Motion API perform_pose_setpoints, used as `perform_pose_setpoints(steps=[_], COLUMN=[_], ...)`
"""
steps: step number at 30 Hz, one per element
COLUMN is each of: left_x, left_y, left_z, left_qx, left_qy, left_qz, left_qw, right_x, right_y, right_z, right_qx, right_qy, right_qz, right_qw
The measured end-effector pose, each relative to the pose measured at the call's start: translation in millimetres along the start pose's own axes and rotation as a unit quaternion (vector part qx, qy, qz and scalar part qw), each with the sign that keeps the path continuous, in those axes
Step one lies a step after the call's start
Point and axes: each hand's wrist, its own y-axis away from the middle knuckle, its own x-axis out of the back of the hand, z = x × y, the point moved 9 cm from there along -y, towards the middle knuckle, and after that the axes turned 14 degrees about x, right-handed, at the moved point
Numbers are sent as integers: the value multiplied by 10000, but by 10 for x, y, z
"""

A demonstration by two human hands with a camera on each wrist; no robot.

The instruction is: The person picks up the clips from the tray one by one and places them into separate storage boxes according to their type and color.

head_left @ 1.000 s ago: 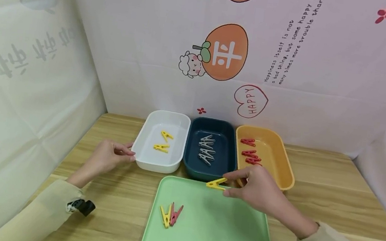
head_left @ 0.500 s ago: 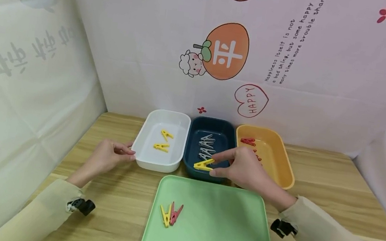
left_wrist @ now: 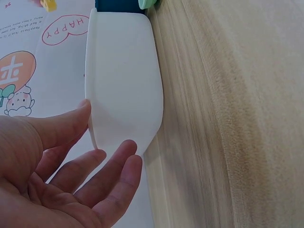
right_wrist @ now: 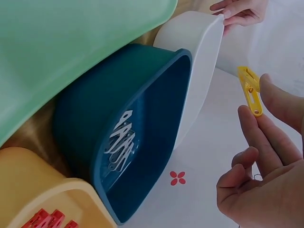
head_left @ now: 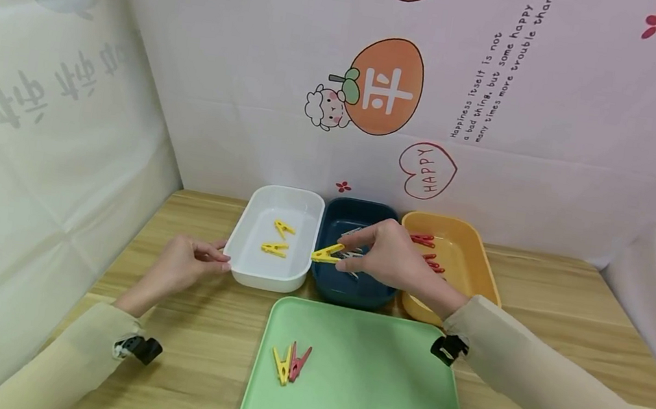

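Observation:
A yellow clothespin [head_left: 326,253] is pinched between the thumb and fingers of my right hand [head_left: 386,257], over the boundary of the dark blue bin [head_left: 353,298] and the white bin [head_left: 268,281]. In the right wrist view, the yellow clothespin [right_wrist: 250,90] sits at the fingertips. My left hand [head_left: 185,269] holds the white bin at its near left corner; in the left wrist view its thumb lies at the rim and some fingers are spread. Two yellow clothespins [head_left: 275,249] lie inside the white bin. White-grey clothespins [right_wrist: 121,142] lie in the blue bin, partly hidden by my right hand in the head view.
An orange-yellow bin [head_left: 482,280] with several red clothespins [head_left: 423,239] adjoins the blue bin on the right. In front, a green tray [head_left: 366,389] bears a yellow clothespin [head_left: 282,366] and a red clothespin [head_left: 299,363]. A printed cloth [head_left: 244,83] hangs behind the bins.
My right hand has carried the yellow clothespin left and away from me, from the green tray's far edge across the blue bin to the white bin's rim. The left hand stays put.

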Motion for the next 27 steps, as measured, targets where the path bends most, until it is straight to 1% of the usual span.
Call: perform_pose_setpoints(steps=[6,14,20,27], left_x=[-11,-12,-16,5], left_y=[-4,-10,-19,-6], left_z=[-21,-36,-20,-14], left_qx=[18,32,24,42], left_qy=[33,52,60,33], left_qz=[-24,-14,-47,-44], left_qw=[10000,10000,10000,10000], right_x=[-44,-188,-271,-413], right_y=[-180,-411,-606,-839], right_z=[2,-15,23,36], right_qx=[-92,-134,-247,-200], right_qy=[102,-20,-16,-10], right_qz=[-15,-141,-73,-71], right_qw=[9999,9998,9997,9998])
